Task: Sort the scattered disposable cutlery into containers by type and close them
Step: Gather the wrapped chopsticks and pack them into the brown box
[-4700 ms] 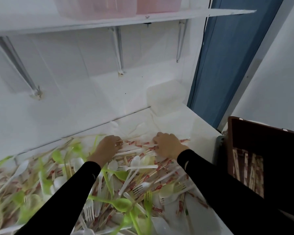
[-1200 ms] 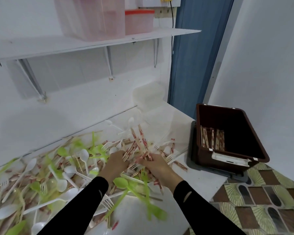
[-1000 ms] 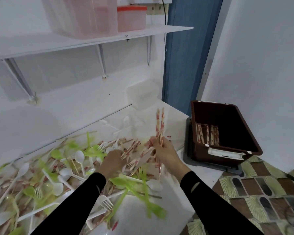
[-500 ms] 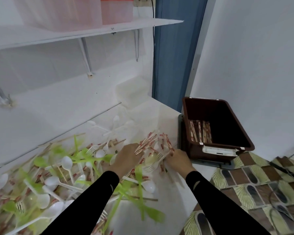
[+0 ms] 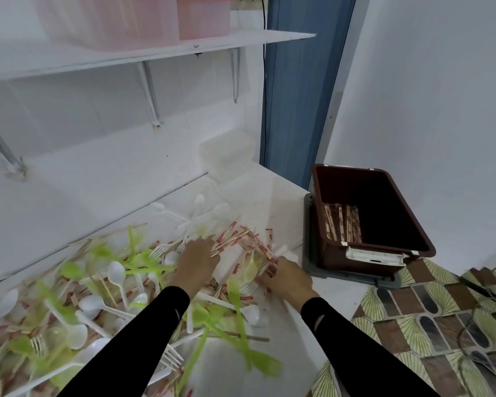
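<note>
Both hands lie low on the right end of a white worktop [image 5: 272, 193], in a scatter of thin paper-wrapped sticks with red print [image 5: 235, 239]. The left hand [image 5: 196, 263] rests palm down with its back to the camera. Its fingertips reach in among the wrapped sticks and are hidden there, so I cannot tell whether it grips any. The right hand [image 5: 288, 277], near the worktop's right edge, has its fingers curled round the ends of a few wrapped sticks. How many it holds is hard to make out.

Just off that edge stands an open dark brown plastic bin [image 5: 384, 247] on a grey base, with a small stack of the same sticks [image 5: 342, 222] against its left wall. Its deep interior is too dark to read further.

Left of the hands, white plastic spoons [image 5: 116, 272], lime-green plastic spoons and forks [image 5: 235, 293] and white plastic forks [image 5: 171, 359] lie mixed. The black sleeves cover part of the heap, and the frame's left and bottom edges blur it and cut it off.

At the back corner, clear plastic containers [image 5: 226, 154] almost melt into the white wall. On a white shelf [image 5: 269, 38] above, pale pink tubs [image 5: 204, 18] are cropped by the top edge.
</note>
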Action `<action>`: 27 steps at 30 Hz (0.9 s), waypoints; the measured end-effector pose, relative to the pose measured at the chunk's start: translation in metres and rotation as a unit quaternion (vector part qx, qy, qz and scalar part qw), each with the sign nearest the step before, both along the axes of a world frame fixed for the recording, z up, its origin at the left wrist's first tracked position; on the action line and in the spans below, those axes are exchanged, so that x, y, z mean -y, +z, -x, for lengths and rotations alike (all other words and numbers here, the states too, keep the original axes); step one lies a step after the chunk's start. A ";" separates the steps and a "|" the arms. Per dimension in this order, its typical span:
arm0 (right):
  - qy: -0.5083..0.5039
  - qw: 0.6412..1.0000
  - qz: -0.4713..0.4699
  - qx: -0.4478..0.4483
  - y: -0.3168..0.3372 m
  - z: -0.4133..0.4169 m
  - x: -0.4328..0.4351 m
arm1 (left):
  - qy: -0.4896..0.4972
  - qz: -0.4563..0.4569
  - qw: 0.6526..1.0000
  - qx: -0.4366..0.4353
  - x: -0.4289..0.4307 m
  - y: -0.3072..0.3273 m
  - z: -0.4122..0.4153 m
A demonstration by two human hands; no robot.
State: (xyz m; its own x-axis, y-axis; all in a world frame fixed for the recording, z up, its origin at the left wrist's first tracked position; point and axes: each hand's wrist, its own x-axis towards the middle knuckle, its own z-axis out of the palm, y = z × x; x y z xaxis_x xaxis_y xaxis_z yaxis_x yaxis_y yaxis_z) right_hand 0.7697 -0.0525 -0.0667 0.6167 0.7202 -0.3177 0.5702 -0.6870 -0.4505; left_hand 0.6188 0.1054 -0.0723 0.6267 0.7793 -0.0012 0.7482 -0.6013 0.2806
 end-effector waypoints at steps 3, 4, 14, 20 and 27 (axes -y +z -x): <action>0.012 1.000 0.008 -0.010 0.002 0.006 -0.007 | 0.030 -0.038 0.999 -0.005 -0.006 0.008 0.008; 0.023 0.999 0.016 -0.014 0.003 0.007 -0.009 | 0.048 -0.041 0.998 -0.009 -0.010 0.009 0.010; 0.046 0.995 0.037 -0.074 0.009 0.010 -0.012 | 0.088 0.111 0.977 0.157 -0.011 0.025 0.012; 0.030 0.997 0.022 -0.067 0.006 0.017 -0.009 | 0.027 0.213 0.972 0.091 0.015 -0.006 0.004; 0.025 0.998 0.032 -0.047 0.018 0.006 -0.003 | 0.079 0.216 0.967 0.111 0.012 0.009 0.004</action>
State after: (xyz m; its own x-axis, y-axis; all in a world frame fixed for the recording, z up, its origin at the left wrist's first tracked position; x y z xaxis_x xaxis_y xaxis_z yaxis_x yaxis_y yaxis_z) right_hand 0.7634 -0.0500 -0.0486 0.5455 0.7263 -0.4182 0.5618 -0.6872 -0.4606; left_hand 0.6147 0.0933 -0.0631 0.5223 0.8221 -0.2267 0.7132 -0.2753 0.6447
